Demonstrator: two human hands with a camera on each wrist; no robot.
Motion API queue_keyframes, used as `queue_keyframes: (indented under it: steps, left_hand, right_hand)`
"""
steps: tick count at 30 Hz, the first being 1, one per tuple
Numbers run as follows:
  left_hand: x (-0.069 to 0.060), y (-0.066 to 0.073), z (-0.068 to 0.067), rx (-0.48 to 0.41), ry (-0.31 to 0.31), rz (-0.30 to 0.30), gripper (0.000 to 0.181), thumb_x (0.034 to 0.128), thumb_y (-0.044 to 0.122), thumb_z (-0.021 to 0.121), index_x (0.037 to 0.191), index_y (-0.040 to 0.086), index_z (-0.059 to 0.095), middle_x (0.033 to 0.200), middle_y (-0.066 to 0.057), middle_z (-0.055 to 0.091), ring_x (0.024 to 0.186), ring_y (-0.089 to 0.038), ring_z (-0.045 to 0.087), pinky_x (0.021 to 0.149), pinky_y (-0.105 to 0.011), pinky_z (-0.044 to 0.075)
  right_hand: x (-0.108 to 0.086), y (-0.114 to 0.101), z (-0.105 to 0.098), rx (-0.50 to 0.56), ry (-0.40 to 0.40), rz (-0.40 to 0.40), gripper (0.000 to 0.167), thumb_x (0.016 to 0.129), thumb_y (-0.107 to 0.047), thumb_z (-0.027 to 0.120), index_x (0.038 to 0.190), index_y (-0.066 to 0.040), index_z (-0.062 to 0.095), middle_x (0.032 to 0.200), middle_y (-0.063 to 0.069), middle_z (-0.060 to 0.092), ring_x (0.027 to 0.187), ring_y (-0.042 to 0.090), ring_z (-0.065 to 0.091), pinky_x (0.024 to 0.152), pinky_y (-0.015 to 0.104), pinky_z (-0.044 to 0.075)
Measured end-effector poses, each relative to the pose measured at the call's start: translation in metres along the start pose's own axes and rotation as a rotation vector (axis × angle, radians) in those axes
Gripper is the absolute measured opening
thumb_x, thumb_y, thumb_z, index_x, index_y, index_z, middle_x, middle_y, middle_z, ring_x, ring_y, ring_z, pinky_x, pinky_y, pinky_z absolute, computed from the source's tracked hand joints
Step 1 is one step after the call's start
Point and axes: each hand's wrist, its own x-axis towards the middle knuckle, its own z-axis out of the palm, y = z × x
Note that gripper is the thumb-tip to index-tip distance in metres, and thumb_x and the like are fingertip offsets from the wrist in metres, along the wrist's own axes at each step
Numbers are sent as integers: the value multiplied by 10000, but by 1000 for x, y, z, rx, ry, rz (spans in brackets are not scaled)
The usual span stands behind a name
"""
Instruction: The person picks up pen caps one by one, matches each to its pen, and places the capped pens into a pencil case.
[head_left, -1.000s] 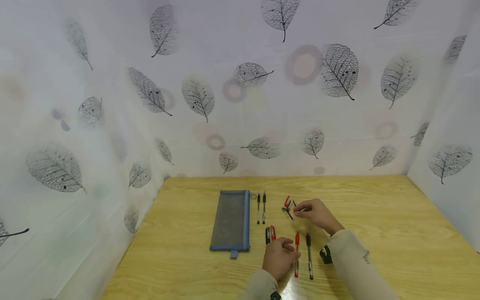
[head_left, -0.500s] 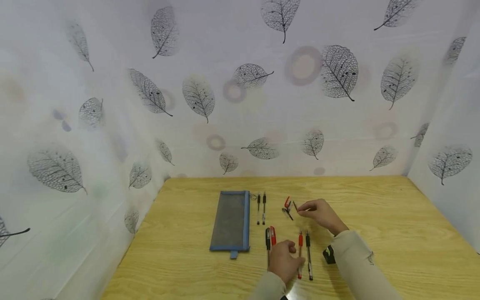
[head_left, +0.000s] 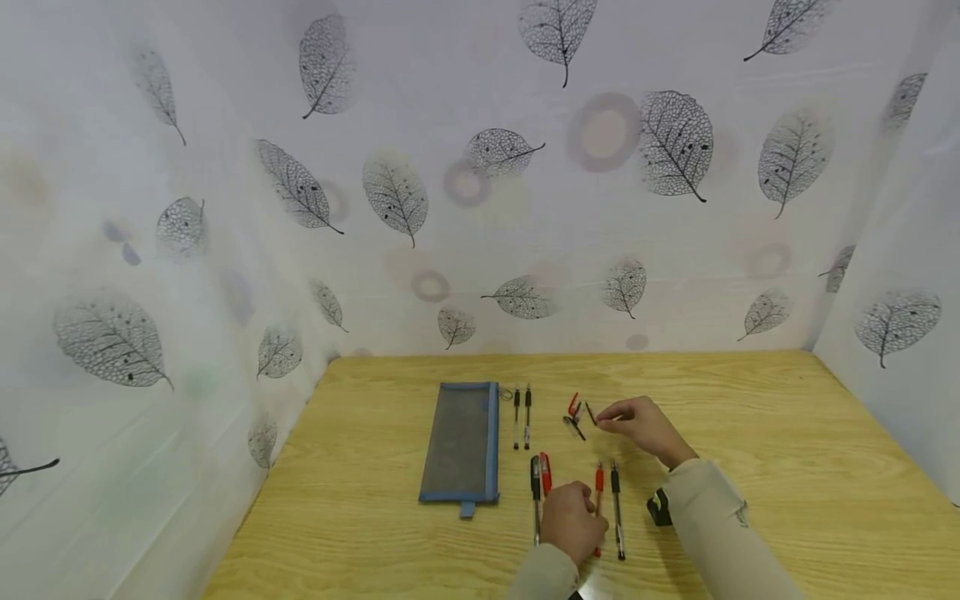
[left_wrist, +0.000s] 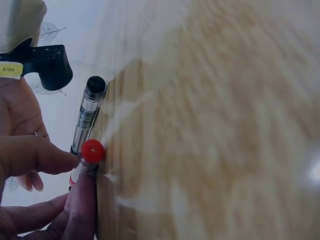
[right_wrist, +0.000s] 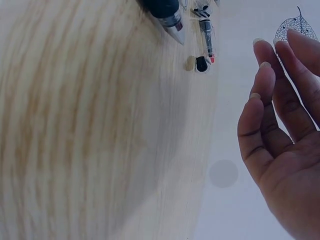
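My left hand (head_left: 572, 523) pinches the lower end of an uncapped red pen (head_left: 599, 478) lying on the table. In the left wrist view, thumb and finger meet at the pen's red end plug (left_wrist: 92, 151). An uncapped black pen (head_left: 617, 500) lies to the right of it. My right hand (head_left: 639, 427) hovers behind these pens, fingers loosely bent, with nothing visible between them in the right wrist view. Just left of its fingertips lies a small black pen cap (head_left: 590, 412), beside a red cap (head_left: 573, 403) and more black caps (head_left: 574, 427).
Left of the left hand lie a capped black pen (head_left: 536, 483) and a capped red pen (head_left: 546, 471). Two black pens (head_left: 528, 417) lie farther back, beside a grey mesh pouch (head_left: 460, 442) with blue edges. The wooden table (head_left: 360, 533) meets leaf-patterned sheeting (head_left: 570, 233) behind.
Both hands have shifted slightly right; the right hand has drawn back from the small black cap. The red pen has moved a little right with the left hand, closer to the black pen.
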Motion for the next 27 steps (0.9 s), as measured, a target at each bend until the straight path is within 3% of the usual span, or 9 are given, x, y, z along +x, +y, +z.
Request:
queue_keyframes:
  steps: [9, 19, 27]
  left_hand:
    - [-1, 0, 0, 33, 18, 11, 170, 728, 105, 801, 872, 77, 714, 723, 63, 622, 675, -99, 596, 600, -322, 546]
    - [0, -5, -1, -98, 22, 18, 121, 737, 69, 774, 795, 123, 683, 678, 80, 593, 609, -66, 553, 544, -295, 519]
    - [-1, -5, -8, -198, 7, 28, 128, 781, 98, 739, 901, 110, 698, 728, 84, 601, 641, -72, 561, 562, -307, 513]
  right_hand:
    - [-2, -2, -1, -23, 12, 14, 256, 933, -184, 645, 1088, 12, 701, 1105, 153, 675, 1018, 294, 628, 867, 503, 507]
    - [0, -2, -2, -18, 2, -10, 236, 938, -163, 634, 1077, 18, 698, 1079, 153, 686, 1022, 308, 630, 887, 511, 501]
    - [7, 1, -1, -66, 12, -25, 227, 931, -145, 642, 1068, 26, 701, 1057, 150, 687, 985, 300, 638, 846, 486, 522]
